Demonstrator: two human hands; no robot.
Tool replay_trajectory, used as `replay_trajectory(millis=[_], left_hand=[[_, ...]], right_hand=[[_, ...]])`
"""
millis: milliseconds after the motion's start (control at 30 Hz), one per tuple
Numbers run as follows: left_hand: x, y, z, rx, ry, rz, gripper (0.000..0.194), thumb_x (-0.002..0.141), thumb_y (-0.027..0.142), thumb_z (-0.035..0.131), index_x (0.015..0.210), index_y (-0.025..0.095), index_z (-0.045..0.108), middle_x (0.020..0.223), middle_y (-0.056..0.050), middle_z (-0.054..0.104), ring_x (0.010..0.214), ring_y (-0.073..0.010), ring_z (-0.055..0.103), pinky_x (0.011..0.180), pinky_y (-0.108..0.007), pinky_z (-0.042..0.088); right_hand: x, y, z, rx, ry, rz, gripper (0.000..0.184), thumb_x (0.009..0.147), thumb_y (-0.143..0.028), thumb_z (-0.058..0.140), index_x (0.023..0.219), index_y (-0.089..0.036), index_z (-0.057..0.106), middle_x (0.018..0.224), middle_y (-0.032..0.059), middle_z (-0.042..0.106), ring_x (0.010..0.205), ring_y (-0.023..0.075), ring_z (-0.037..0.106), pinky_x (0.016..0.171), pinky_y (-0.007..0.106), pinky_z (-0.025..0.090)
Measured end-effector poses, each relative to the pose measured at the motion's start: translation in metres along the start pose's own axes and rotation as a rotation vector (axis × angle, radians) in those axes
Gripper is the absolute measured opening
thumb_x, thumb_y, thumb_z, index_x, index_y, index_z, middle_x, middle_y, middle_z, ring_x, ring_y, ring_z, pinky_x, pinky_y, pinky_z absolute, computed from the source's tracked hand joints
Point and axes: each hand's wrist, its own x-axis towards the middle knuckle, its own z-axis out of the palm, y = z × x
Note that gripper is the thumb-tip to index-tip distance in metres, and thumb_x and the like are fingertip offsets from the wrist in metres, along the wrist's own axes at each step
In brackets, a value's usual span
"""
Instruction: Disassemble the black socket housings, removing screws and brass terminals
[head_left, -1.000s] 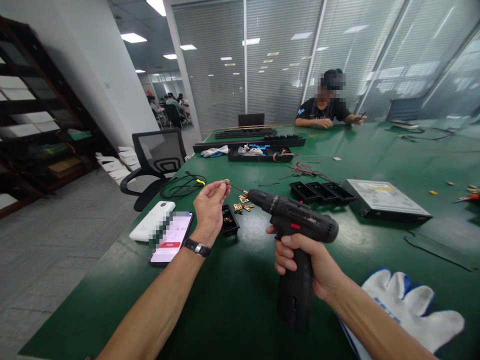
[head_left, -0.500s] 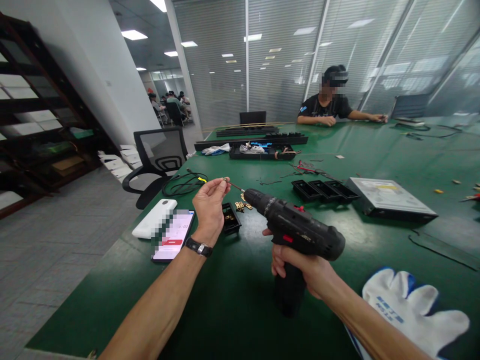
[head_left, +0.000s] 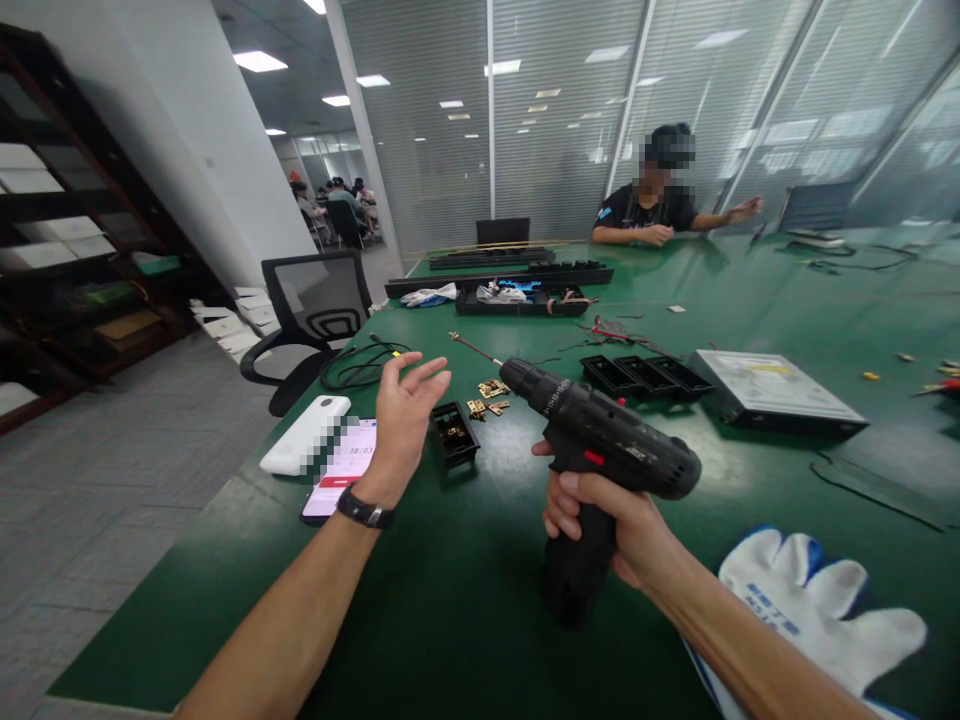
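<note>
My right hand (head_left: 607, 520) grips the handle of a black cordless drill (head_left: 600, 440) held above the green table (head_left: 465, 600). A thin bit (head_left: 474, 348) sticks out of the chuck toward the upper left. My left hand (head_left: 401, 420) hovers open with fingers spread, just left of a small black tray (head_left: 454, 433) and apart from the bit. Small brass hinges (head_left: 487, 395) lie on the table beyond the tray, under the drill's nose.
A phone (head_left: 341, 468) and a white power bank (head_left: 306, 435) lie left of my left hand. A black cable coil (head_left: 364, 365), black trays (head_left: 637, 375), a flat boxed device (head_left: 772, 390) and a white glove (head_left: 817, 610) share the table. A person (head_left: 660, 200) sits at the far end. An office chair (head_left: 315, 310) stands left.
My left hand let go of the bit's tip, opened and dropped lower. The drill lifted slightly and tilted, with the bit now pointing up and left.
</note>
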Motion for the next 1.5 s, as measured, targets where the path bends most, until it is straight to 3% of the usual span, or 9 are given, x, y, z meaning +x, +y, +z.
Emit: replay_trajectory(millis=[67,200,267,333,467,633,767,1033,1500], left_hand=[[-0.004,-0.004,-0.018,0.175,-0.085,-0.055,0.067,0.071,0.032,0.091,0.127,0.025,0.055,0.135,-0.015,0.069,0.126,-0.0274,0.067,0.112,-0.046,0.047],[-0.014,-0.018,-0.050,0.633,-0.334,-0.079,0.112,0.053,0.035,0.099,0.151,0.023,0.044,0.164,-0.021,0.039,0.155,-0.0380,0.035,0.128,-0.054,0.023],[-0.016,-0.023,-0.056,0.744,-0.416,-0.074,0.123,0.052,0.038,0.099,0.157,0.022,0.038,0.164,-0.022,0.038,0.154,-0.0404,0.034,0.128,-0.055,0.021],[-0.017,-0.026,-0.056,0.785,-0.455,-0.088,0.126,0.053,0.041,0.098,0.160,0.020,0.033,0.158,-0.023,0.044,0.147,-0.0410,0.044,0.125,-0.056,0.027],[-0.014,-0.028,-0.054,0.854,-0.459,-0.008,0.124,0.057,0.041,0.095,0.161,0.021,0.032,0.151,-0.021,0.049,0.140,-0.0404,0.050,0.121,-0.056,0.034],[-0.005,-0.021,-0.062,1.097,-0.409,0.334,0.111,0.065,0.035,0.089,0.159,0.024,0.030,0.158,-0.017,0.041,0.148,-0.0400,0.039,0.125,-0.057,0.030],[0.001,-0.005,-0.066,1.197,-0.354,0.489,0.105,0.073,0.024,0.081,0.160,0.025,0.023,0.159,-0.015,0.037,0.152,-0.0353,0.035,0.127,-0.056,0.031],[-0.005,0.021,-0.058,1.262,-0.272,0.648,0.102,0.075,0.014,0.078,0.160,0.027,0.023,0.159,-0.014,0.036,0.149,-0.0342,0.038,0.126,-0.055,0.035],[-0.013,0.031,-0.049,1.323,-0.302,0.712,0.101,0.076,0.012,0.076,0.161,0.026,0.023,0.158,-0.015,0.038,0.148,-0.0355,0.038,0.124,-0.057,0.037]], right_hand=[[0.000,-0.002,-0.001,0.003,0.006,0.000,0.034,0.089,-0.021,0.070,0.122,-0.018,0.070,0.066,-0.0036,0.053,0.054,0.0131,0.048,0.063,0.034,0.051],[0.000,-0.004,-0.002,-0.031,0.006,0.004,0.033,0.089,-0.020,0.068,0.121,-0.018,0.071,0.066,-0.0039,0.053,0.053,0.0133,0.048,0.063,0.035,0.051],[0.000,-0.004,-0.002,-0.055,0.007,0.017,0.034,0.089,-0.019,0.067,0.122,-0.018,0.071,0.065,-0.0038,0.053,0.054,0.0135,0.048,0.063,0.035,0.051],[-0.001,-0.004,-0.002,-0.073,0.007,0.026,0.035,0.089,-0.018,0.066,0.123,-0.017,0.070,0.065,-0.0036,0.053,0.054,0.0137,0.049,0.063,0.035,0.051],[-0.001,-0.005,-0.003,-0.114,-0.013,0.054,0.036,0.089,-0.020,0.067,0.125,-0.017,0.069,0.066,-0.0035,0.054,0.054,0.0134,0.050,0.063,0.035,0.051],[-0.003,-0.008,-0.007,-0.257,-0.024,0.060,0.037,0.089,-0.023,0.068,0.125,-0.015,0.068,0.066,-0.0034,0.056,0.053,0.0143,0.052,0.063,0.037,0.051],[-0.006,-0.012,-0.009,-0.411,-0.044,0.096,0.039,0.093,-0.028,0.066,0.129,-0.014,0.063,0.064,-0.0030,0.059,0.057,0.0165,0.058,0.067,0.038,0.051],[-0.011,-0.008,-0.002,-0.559,-0.068,0.163,0.043,0.094,-0.031,0.066,0.133,-0.015,0.057,0.065,-0.0040,0.061,0.058,0.0166,0.059,0.068,0.039,0.053],[-0.013,-0.005,0.000,-0.595,-0.046,0.154,0.046,0.095,-0.033,0.065,0.135,-0.013,0.056,0.065,-0.0031,0.061,0.058,0.0159,0.058,0.064,0.036,0.049]])
